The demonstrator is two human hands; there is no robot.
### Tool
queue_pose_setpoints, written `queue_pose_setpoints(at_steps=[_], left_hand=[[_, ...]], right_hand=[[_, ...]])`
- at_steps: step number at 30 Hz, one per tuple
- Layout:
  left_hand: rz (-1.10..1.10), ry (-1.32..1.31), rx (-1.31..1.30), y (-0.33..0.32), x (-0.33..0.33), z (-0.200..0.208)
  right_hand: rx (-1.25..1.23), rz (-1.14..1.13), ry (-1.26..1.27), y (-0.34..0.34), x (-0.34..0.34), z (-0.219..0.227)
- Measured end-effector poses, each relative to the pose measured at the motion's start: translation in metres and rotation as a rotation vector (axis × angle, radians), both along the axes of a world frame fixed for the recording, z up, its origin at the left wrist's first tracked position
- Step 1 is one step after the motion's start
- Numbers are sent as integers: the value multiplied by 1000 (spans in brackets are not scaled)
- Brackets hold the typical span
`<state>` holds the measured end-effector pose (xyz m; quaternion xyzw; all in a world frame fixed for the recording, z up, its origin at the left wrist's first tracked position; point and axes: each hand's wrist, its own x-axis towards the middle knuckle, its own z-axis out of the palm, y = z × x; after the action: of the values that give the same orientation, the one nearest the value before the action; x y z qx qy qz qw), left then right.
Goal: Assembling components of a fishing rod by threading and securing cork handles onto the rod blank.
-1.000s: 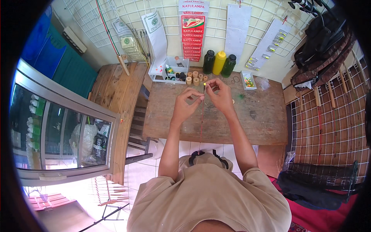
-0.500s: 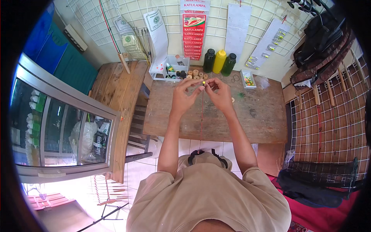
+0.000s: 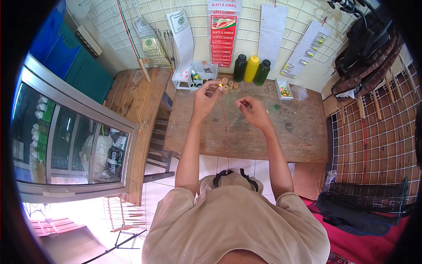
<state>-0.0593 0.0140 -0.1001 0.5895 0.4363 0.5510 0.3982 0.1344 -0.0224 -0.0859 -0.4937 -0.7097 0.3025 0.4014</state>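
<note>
My left hand (image 3: 205, 100) pinches a small yellow bead-like piece (image 3: 220, 85) between thumb and fingertips, above the far part of the wooden table (image 3: 281, 136). From there a thin red rod (image 3: 225, 125) runs down toward my lap, its lower end lost against the floor tiles and clothing. To the right, my right hand (image 3: 255, 113) is apart from the left, thumb and fingertips pressed together. Whatever they hold, perhaps a fine line, is too thin to make out. Just behind my left fingertips stand several cork rings (image 3: 225, 89).
Along the table's back are a white organizer (image 3: 182, 82) with small bottles, a yellow squeeze bottle (image 3: 251, 69) between two dark bottles, and a white box (image 3: 283, 90) of colourful small pieces. A glass cabinet (image 3: 74, 145) stands left; a wire grid (image 3: 373, 141) with rods rises right.
My hands, which met at the yellow piece, have moved apart. The left went slightly left and up with it; the right drew back lower and to the right.
</note>
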Motion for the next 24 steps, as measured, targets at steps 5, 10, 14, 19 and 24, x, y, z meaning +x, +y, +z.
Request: queue_pose_setpoints(at_steps=[5, 10, 14, 19, 24], left_hand=[[-50, -44, 11, -1, 5, -1], [-87, -102, 9, -3, 6, -1], [-67, -144, 10, -2, 4, -2], [-19, -134, 22, 1, -2, -6], [-16, -146, 47, 7, -6, -13]], right_hand=[[-92, -2, 35, -4, 2, -4], [-110, -37, 222, -3, 2, -16], [-84, 25, 246, -11, -1, -21], [-255, 67, 60, -16, 6, -24], [-166, -36, -54, -16, 19, -35]])
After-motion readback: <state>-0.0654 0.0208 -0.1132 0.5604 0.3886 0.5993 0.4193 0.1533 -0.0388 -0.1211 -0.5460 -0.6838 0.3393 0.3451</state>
